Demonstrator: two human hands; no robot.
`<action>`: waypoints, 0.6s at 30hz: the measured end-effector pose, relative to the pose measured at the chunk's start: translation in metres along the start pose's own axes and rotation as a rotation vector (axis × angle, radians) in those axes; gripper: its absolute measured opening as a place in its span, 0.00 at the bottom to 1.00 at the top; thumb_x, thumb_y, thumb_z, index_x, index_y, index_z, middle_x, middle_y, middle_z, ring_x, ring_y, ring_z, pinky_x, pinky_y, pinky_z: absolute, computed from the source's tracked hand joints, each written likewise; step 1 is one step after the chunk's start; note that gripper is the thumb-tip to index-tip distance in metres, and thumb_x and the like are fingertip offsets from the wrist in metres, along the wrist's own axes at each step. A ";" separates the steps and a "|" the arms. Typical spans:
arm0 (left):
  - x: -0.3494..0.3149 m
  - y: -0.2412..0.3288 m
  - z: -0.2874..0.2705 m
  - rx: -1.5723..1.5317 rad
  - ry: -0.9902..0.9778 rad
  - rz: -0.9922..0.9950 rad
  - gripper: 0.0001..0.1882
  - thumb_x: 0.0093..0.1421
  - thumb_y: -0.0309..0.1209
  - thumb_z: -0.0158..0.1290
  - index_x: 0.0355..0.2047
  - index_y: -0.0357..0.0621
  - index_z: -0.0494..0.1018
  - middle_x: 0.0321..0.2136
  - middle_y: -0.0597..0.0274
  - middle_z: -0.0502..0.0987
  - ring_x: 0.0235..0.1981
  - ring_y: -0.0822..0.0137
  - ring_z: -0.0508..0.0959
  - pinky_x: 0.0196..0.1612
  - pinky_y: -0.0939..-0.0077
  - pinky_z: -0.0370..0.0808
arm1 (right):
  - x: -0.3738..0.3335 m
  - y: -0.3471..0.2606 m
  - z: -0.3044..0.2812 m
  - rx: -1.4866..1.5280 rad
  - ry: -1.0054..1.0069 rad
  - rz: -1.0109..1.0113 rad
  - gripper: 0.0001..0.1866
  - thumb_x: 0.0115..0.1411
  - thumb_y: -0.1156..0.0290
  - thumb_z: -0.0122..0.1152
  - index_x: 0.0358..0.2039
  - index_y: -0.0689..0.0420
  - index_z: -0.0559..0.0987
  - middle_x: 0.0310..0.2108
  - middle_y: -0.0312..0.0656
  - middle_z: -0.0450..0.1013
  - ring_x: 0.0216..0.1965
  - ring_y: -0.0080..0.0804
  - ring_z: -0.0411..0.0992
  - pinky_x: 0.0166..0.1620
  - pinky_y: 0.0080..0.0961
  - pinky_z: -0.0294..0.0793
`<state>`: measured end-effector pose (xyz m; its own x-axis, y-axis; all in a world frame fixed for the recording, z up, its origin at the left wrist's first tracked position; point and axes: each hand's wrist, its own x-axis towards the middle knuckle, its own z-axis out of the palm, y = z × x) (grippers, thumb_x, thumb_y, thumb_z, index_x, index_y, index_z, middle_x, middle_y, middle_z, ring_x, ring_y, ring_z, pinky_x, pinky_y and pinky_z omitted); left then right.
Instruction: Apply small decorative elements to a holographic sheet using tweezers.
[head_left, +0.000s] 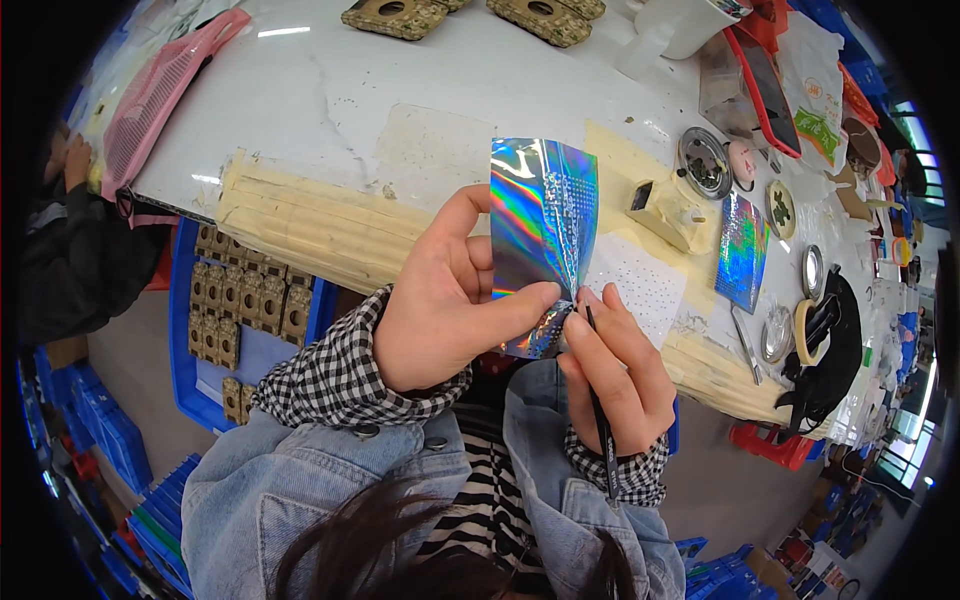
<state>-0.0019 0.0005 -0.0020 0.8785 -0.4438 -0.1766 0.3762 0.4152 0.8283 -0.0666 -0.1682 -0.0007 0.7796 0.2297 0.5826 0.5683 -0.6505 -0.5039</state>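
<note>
A shiny holographic sticker sheet (520, 215), with rows of small dots on it, stands upright in front of me over the table edge. My left hand (440, 300) is closed on it, thumb across the lower part and fingers behind. The sheet is bent and creased near the thumb. My right hand (625, 375) holds a slim black tool (603, 425) that looks like tweezers, pointing up between the fingers. Its fingertips meet the sheet's lower right edge beside my left thumb. Whatever small piece may be between them is hidden.
A white dotted sheet (640, 285) lies behind my right hand. Farther right are a yellowish block (670, 215), another holographic sheet (741, 250), round tins (704, 160) and a metal knife-like tool (746, 345). Camouflage cases (395, 15) lie at the back. A blue crate (185, 370) holds more cases.
</note>
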 end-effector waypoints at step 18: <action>0.001 -0.001 0.002 -0.048 0.030 -0.033 0.26 0.58 0.18 0.53 0.54 0.35 0.53 0.41 0.51 0.78 0.41 0.68 0.79 0.44 0.74 0.78 | -0.004 0.001 -0.006 -0.074 -0.050 -0.051 0.18 0.47 0.75 0.70 0.42 0.60 0.80 0.38 0.47 0.75 0.46 0.44 0.76 0.52 0.48 0.73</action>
<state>-0.0021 -0.0016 -0.0017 0.8733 -0.4348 -0.2200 0.4187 0.4386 0.7952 -0.0703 -0.1740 0.0001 0.7635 0.2988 0.5725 0.5879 -0.6885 -0.4248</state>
